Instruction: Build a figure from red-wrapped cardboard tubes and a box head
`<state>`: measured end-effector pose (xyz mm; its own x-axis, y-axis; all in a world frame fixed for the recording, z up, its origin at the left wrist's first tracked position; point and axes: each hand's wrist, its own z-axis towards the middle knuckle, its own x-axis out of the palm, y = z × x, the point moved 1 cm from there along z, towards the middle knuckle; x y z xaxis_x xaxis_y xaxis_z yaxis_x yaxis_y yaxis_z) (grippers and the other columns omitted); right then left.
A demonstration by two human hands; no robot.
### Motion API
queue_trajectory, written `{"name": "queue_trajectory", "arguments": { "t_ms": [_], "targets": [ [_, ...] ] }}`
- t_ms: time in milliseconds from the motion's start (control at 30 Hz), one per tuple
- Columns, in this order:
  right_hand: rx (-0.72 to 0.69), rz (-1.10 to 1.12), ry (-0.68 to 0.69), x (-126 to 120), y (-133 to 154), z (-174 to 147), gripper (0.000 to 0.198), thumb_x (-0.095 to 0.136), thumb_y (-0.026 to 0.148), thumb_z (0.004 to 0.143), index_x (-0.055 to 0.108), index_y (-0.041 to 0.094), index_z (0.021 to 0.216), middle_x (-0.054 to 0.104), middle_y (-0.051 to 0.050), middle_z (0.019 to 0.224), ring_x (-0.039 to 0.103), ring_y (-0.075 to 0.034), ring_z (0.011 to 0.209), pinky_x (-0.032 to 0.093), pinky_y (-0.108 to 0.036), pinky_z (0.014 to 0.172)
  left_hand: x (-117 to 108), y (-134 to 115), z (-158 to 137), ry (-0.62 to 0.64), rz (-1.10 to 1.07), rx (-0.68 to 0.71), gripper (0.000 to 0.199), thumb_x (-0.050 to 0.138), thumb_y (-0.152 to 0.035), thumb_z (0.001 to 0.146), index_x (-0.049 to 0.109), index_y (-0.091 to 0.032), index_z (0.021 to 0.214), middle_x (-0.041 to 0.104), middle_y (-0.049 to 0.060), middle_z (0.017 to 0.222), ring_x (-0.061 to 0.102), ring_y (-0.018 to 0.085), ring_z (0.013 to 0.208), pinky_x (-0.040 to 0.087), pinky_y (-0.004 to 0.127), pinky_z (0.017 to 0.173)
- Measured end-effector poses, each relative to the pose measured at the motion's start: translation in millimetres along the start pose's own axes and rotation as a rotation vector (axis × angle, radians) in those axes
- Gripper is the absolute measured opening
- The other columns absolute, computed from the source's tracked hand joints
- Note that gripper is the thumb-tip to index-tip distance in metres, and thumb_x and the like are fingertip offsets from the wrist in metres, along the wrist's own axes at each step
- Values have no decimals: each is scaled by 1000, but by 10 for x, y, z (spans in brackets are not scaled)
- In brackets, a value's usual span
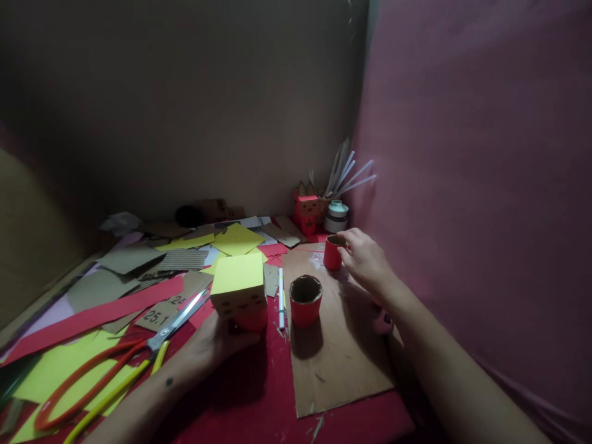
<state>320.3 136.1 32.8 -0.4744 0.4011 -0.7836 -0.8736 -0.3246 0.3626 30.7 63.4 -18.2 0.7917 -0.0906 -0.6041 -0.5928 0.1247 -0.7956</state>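
Note:
A small cardboard figure [238, 280] has a box head with a yellow top, dark drawn marks on its front and a red body below. My left hand [231, 339] is closed around its lower part, with some fingers hidden behind it. Towards the back of a brown cardboard sheet [342, 345], my right hand [363, 256] grips the right side and rim of a red paper-covered cardboard cup [332, 254]. A second such cup [306, 302] stands upright and untouched on the sheet, nearer to me and between both hands. Left of it lies a white pen [281, 302].
Orange-handled scissors [157, 339] and yellow-handled scissors [115, 388] lie at the left among paper and cardboard scraps [185, 259]. Behind my right hand stand a pale lidded jar [337, 216], a red decorated box [306, 213] and several white sticks [349, 172]. A pink cloth [472, 154] hangs at right.

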Motion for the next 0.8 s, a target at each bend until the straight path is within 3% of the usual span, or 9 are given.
{"name": "queue_trajectory", "arguments": {
  "t_ms": [133,267,333,400,500,633,800],
  "targets": [
    [0,-79,94,81,-99,108,23,52,5,77,71,16,86,69,-12,88,63,-24,84,45,-35,75,-6,1,-1,18,0,-41,57,69,-39,68,50,-20,118,64,12,119,60,36,108,51,51,92],
    [48,-23,-9,-53,-81,78,19,51,10,81,69,16,85,69,-12,88,62,-23,82,45,-34,73,15,75,16,37,-17,7,58,70,-40,69,50,-21,120,67,10,110,63,34,99,55,50,84],
    [118,153,-100,-204,-44,31,19,49,22,87,67,16,93,68,-9,84,61,-20,73,46,-32,66,29,108,18,31,-30,29,56,70,-41,70,51,-23,119,68,8,105,64,32,95,56,48,82],
    [246,689,-156,-329,6,-36,17,59,29,82,65,16,91,63,-3,70,56,-15,57,44,-28,54,35,118,15,6,-43,41,57,70,-43,70,51,-24,121,69,7,104,64,33,95,56,48,81],
    [376,1295,-73,-363,121,-159,21,72,29,70,64,15,82,59,1,60,52,-11,47,40,-23,45,24,106,11,1,-19,52,58,68,-43,71,51,-22,121,68,9,109,63,34,98,55,48,84],
    [461,1453,59,-201,264,-324,25,77,29,65,66,11,77,63,-3,59,58,-12,47,41,-21,41,2,95,22,43,43,92,54,67,-42,73,51,-21,121,65,11,118,60,35,107,50,51,92],
    [524,1491,70,-27,315,-446,26,78,30,66,66,11,79,62,-2,60,58,-11,45,34,-17,34,8,63,34,46,31,87,58,66,-43,73,48,-21,124,65,11,118,60,34,107,51,49,91]
  ]
}}
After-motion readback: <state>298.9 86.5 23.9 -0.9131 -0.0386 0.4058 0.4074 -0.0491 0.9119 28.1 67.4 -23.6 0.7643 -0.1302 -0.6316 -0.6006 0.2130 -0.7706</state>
